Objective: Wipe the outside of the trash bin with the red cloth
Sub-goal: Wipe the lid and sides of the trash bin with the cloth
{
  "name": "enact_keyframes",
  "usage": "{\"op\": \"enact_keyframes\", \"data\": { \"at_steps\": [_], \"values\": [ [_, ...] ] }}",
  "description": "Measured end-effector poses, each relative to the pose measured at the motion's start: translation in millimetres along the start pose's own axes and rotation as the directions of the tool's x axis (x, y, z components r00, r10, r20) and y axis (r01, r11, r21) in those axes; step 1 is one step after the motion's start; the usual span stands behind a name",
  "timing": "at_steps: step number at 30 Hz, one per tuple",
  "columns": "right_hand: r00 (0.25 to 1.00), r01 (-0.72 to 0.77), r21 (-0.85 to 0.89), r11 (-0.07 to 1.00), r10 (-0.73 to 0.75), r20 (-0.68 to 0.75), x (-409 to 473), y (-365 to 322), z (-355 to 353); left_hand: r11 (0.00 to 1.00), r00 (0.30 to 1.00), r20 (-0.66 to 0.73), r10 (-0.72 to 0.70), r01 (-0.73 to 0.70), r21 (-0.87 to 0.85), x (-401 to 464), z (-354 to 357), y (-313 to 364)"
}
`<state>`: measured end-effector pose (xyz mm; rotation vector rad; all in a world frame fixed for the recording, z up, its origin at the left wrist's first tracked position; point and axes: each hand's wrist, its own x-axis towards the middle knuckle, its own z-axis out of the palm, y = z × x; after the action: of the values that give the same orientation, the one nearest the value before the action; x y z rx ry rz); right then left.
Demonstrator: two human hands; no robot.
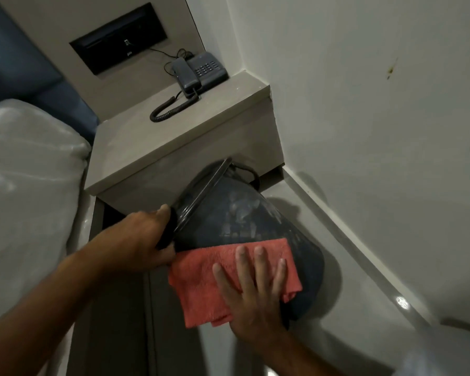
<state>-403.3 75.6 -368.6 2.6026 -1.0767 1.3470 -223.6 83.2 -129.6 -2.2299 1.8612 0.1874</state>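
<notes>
A dark round trash bin [244, 213] is tilted on its side just below the bedside table, its metal-rimmed mouth pointing up and left. Dusty smears mark its upper wall. My left hand [141, 240] grips the bin's rim at the left. The red cloth [201, 283] lies over the bin's near side, and my right hand [253, 291] presses flat on it with fingers spread.
A grey bedside table [158, 142] carries a dark corded telephone [198, 71]. A white pillow and bed [25, 164] fill the left. A white wall [364, 104] with a skirting board runs along the right, above glossy grey floor [350, 308].
</notes>
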Motion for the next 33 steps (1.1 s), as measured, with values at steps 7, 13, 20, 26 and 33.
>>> {"op": "enact_keyframes", "data": {
  "at_steps": [7, 13, 20, 26, 33],
  "values": [
    [0.964, -0.254, -0.008, 0.967, 0.254, 0.079, 6.1, 18.7, -11.1, 0.945, 0.995, -0.092, -0.031, -0.001, -0.327, 8.1, 31.4, -25.5],
    [0.917, -0.298, 0.124, 0.946, 0.248, 0.313, -9.1, 47.2, -32.3, 0.787, 0.991, -0.114, -0.067, -0.018, -0.616, 4.5, 48.2, -33.4],
    [0.443, -0.855, -0.002, 0.519, 0.732, 0.517, 71.2, 87.4, -17.1, 0.806, 0.984, -0.162, -0.074, -0.037, -0.591, -7.5, 64.7, -44.2],
    [0.413, -0.907, 0.132, 0.4, 0.784, 0.463, 124.1, 56.6, -18.7, 0.838, 0.971, -0.238, -0.008, -0.124, -0.531, 7.9, 57.5, -20.4],
    [0.937, -0.327, 0.216, 0.92, 0.286, 0.201, 88.3, -3.1, -25.6, 0.871, 0.987, -0.144, -0.066, -0.013, -0.491, 8.6, 50.6, -10.2]
  ]
}}
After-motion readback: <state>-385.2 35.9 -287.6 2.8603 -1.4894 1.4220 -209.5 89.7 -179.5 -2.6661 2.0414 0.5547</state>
